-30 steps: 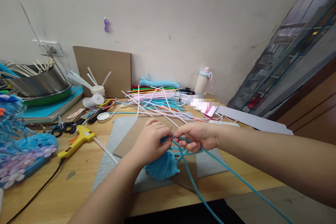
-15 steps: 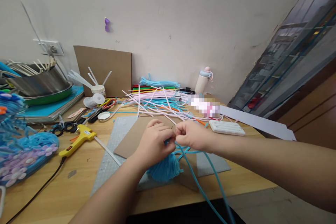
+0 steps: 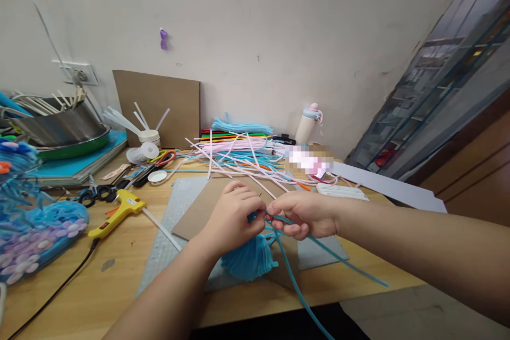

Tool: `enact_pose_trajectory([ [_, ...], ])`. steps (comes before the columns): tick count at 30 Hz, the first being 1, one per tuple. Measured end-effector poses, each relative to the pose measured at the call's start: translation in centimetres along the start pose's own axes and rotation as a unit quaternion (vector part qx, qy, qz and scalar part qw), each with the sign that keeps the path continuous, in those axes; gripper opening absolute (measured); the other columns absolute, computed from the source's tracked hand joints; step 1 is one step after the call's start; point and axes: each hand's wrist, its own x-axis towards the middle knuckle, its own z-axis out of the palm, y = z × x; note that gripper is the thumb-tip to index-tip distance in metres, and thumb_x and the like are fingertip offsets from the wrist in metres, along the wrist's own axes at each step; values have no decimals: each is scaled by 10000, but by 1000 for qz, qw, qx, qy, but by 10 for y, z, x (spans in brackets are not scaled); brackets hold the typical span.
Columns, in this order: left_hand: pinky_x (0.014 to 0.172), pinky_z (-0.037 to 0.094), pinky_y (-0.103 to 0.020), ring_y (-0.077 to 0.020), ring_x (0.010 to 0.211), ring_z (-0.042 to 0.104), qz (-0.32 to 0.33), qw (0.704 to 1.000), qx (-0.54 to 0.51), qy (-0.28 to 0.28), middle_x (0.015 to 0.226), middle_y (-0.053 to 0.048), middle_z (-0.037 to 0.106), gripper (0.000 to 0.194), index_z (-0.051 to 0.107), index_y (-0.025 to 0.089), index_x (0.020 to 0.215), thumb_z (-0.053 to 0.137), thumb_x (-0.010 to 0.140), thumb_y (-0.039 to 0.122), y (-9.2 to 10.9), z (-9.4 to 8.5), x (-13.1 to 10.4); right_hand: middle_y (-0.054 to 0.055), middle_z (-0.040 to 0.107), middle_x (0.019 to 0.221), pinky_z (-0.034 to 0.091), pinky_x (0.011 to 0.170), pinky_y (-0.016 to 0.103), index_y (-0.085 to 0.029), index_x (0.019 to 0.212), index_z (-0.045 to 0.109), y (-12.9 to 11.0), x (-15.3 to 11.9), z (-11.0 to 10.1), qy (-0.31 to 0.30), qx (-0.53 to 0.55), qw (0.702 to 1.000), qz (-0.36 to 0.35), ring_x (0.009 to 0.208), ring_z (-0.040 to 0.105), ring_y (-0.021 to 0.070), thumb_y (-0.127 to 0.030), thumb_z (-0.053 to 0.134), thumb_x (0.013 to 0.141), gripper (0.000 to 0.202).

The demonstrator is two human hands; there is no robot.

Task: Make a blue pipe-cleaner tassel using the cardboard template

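Note:
My left hand (image 3: 238, 213) is closed around the top of a blue bundle of pipe cleaners (image 3: 250, 259), whose lower ends fan out like a skirt over the cardboard. Beside it, my right hand (image 3: 305, 215) pinches a blue pipe cleaner (image 3: 342, 258) near its fingertips, close against the left hand's fingers. That strand runs across the right palm and sticks out to the lower right. A second blue strand (image 3: 292, 273) hangs from between the hands past the table's front edge. The bundle's top is hidden by my left fingers.
Under the hands lie a cardboard sheet (image 3: 199, 212) and a grey cutting mat (image 3: 157, 255). A yellow glue gun (image 3: 117, 214) and black scissors (image 3: 95, 191) lie to the left. Behind are piled pipe cleaners (image 3: 239, 143), a bottle (image 3: 307, 123) and a white box (image 3: 342, 191).
My right hand has turned, its palm side now showing, and lowered slightly. One blue strand has swung from hanging downward to pointing lower right. My left hand keeps its place on the bundle.

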Motion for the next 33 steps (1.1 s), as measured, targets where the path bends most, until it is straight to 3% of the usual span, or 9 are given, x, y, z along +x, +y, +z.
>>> enact_pose_trajectory([
  [9, 868, 329, -331, -136, 722, 522, 20, 999, 36, -29, 683, 4, 604, 138, 566, 196, 735, 453, 811, 179, 1, 1, 1, -42, 441, 569, 202, 285, 94, -104, 705, 498, -1, 4, -5, -16, 88, 995, 39, 342, 313, 3, -152, 440, 771, 100],
  [14, 868, 325, -340, -143, 745, 509, 29, 997, 57, -41, 717, -3, 607, 141, 562, 194, 769, 433, 827, 190, 2, 2, 1, -45, 429, 570, 199, 292, 86, -114, 663, 460, 0, 7, -8, 10, 97, 993, 60, 347, 325, -4, -163, 457, 771, 119],
  [20, 845, 333, -326, -132, 707, 504, 44, 997, 61, -18, 663, 14, 593, 127, 559, 200, 719, 457, 789, 171, 1, 6, 0, -24, 477, 618, 222, 328, 110, -122, 681, 483, 2, 7, -5, 16, 22, 999, 33, 405, 389, 17, -170, 487, 694, 50],
  [24, 800, 348, -314, -127, 659, 497, 44, 997, 58, 1, 603, 15, 568, 129, 535, 195, 637, 465, 727, 134, 1, 9, 0, -48, 439, 527, 170, 360, 165, -168, 627, 423, 5, 10, 4, 106, -126, 985, -55, 379, 313, 41, -174, 469, 669, 62],
  [26, 792, 350, -312, -119, 628, 489, 35, 998, 45, 7, 586, 19, 562, 130, 521, 191, 610, 464, 705, 124, 2, 10, 0, -51, 407, 495, 193, 407, 195, -183, 592, 404, 10, 10, 7, 190, -285, 925, -166, 417, 318, 64, -169, 494, 648, 107],
  [28, 804, 349, -311, -109, 598, 478, 25, 999, 25, 7, 568, 29, 553, 122, 512, 188, 598, 464, 689, 122, 2, 9, 0, -39, 407, 517, 213, 472, 221, -182, 567, 412, 15, 9, 8, 238, -458, 805, -293, 492, 342, 85, -154, 519, 645, 135],
  [30, 823, 346, -311, -102, 583, 470, 19, 1000, 7, -1, 555, 37, 544, 116, 498, 185, 582, 472, 681, 130, 2, 8, 0, -16, 438, 571, 205, 516, 245, -180, 574, 442, 20, 5, 8, 226, -581, 685, -378, 550, 353, 103, -166, 517, 700, 147],
  [31, 827, 345, -310, -101, 581, 467, 16, 1000, 3, -5, 550, 39, 539, 121, 489, 183, 571, 473, 680, 133, 2, 7, 0, -3, 459, 598, 201, 524, 252, -181, 589, 457, 22, 3, 8, 214, -613, 649, -397, 565, 360, 110, -182, 501, 738, 155],
  [33, 820, 347, -308, -106, 595, 471, 13, 1000, 6, -7, 557, 35, 543, 123, 489, 184, 570, 471, 681, 134, 1, 6, 1, 11, 487, 633, 212, 529, 250, -185, 620, 479, 22, -1, 9, 215, -620, 638, -402, 586, 384, 119, -208, 481, 778, 159],
])
